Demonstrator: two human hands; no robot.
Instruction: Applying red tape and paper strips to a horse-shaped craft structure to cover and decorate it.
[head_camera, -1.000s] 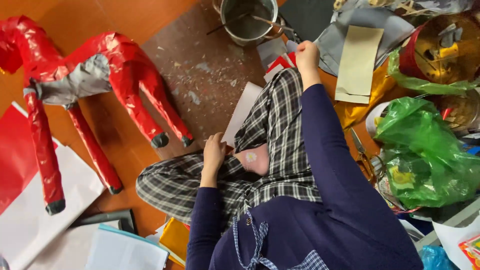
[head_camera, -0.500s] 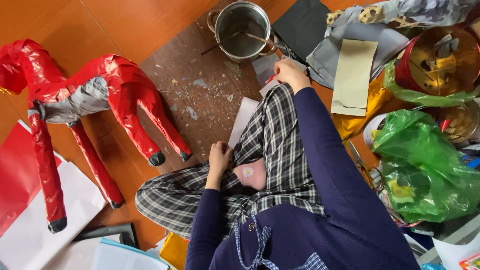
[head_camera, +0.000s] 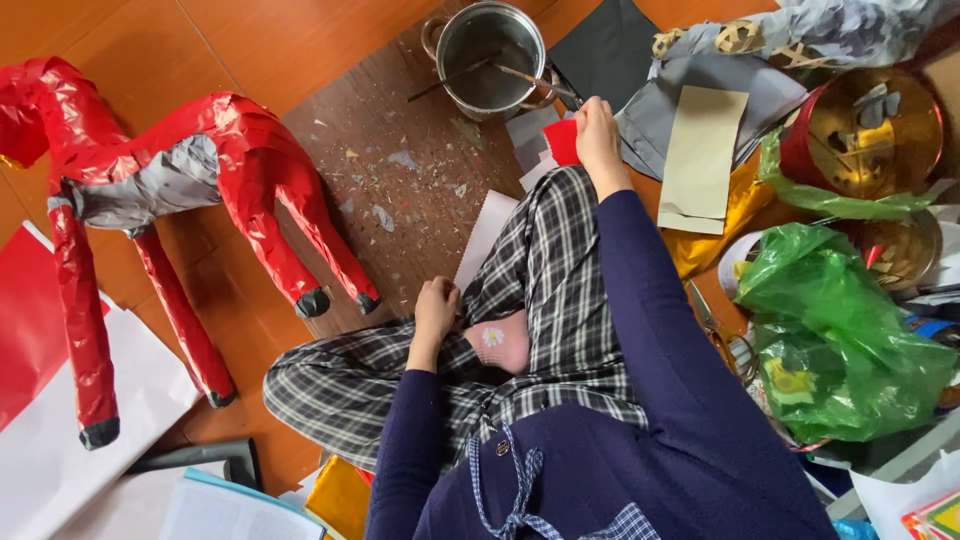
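From the head camera, looking straight down, a person sits cross-legged on the orange-brown floor (head_camera: 250, 40) in checked trousers and a dark blue top. The right hand (head_camera: 598, 135) reaches forward past the knee, and its fingers pinch a small red paper piece (head_camera: 562, 142) by its right edge; the piece sticks out to the left of the fingers, just above the knee and just below the metal pot (head_camera: 490, 60). The left hand (head_camera: 436, 305) rests loosely curled against the pink sock (head_camera: 498, 342) at the crossed ankle, holding nothing that I can see. The pot stands near the far edge of the floor on a scuffed brown board (head_camera: 400, 200) strewn with paper scraps; inside it lie two thin sticks or brushes, their handles crossing the rim, and I cannot tell what else it contains. To the right, a red round tin (head_camera: 865, 130) with a gold inside holds a few grey scraps, and a green plastic bag (head_camera: 840, 330) lies crumpled beside it. A red paper horse (head_camera: 180, 190) lies on its side toward the left edge of the floor, well apart from both hands.
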